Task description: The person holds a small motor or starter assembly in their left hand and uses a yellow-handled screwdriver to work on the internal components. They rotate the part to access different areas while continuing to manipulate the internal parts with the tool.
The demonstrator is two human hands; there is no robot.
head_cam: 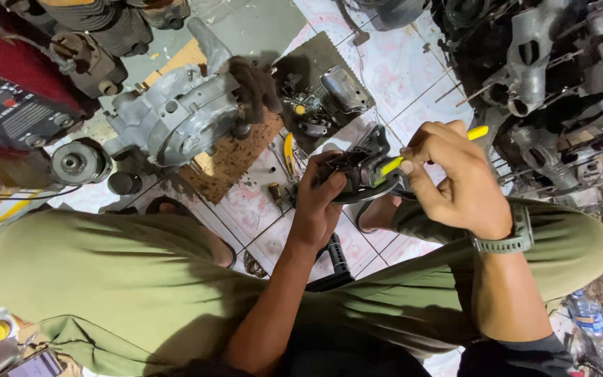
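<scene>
My left hand [317, 202] grips a small dark metal engine part [357, 167] and holds it up above the tiled floor between my knees. In my right hand [448, 174] is a yellow-handled tool [393, 165], a screwdriver by its look. Its working end lies against the part; the tip is hidden. A grey watch [507, 241] is on my right wrist. Both legs are in olive trousers [113, 279].
A grey engine casing [183, 112] rests on a wooden board [228, 157] ahead on the left. A dark tray [319, 84] holds small parts. Engine pieces crowd the right side [553, 77]. A black tool handle [336, 258] lies under my arm. A plastic bottle [590, 324] lies at lower right.
</scene>
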